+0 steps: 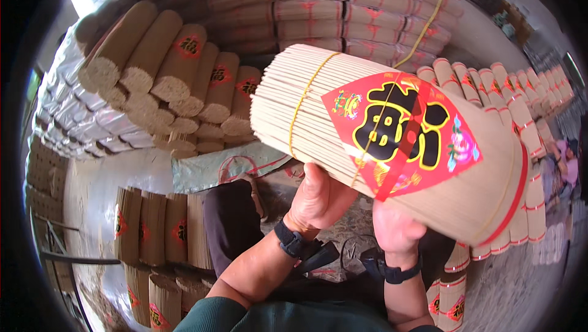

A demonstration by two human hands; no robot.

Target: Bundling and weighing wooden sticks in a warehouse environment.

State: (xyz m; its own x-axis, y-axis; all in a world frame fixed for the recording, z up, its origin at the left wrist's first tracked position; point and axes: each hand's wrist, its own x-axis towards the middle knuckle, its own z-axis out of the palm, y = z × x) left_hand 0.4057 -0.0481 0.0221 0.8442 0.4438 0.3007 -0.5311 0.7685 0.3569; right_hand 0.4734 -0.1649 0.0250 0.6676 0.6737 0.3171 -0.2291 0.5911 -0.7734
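Observation:
I hold up a thick bundle of incense sticks (245, 114) in front of me, tilted so its right end sits lower. My left hand (321, 197) grips its underside near the middle, thumb up against the sticks and the other fingers hidden behind. My right hand (397, 228) supports the lower edge farther right, its fingers mostly out of sight under the bundle. A yellow band (314, 96) circles the left part. A red band (511, 200) runs round the right end. On the front lies a red diamond-shaped label (343, 114) with a black and gold character, crossed by red tape.
Similar bundles (177, 68) are piled at the left. More stand near my left knee (236, 222) and in rows at the right (490, 81). Plastic-wrapped stacks (312, 10) form a wall behind. A pale sack (211, 169) lies on the floor, and a metal frame (73, 260) is at lower left.

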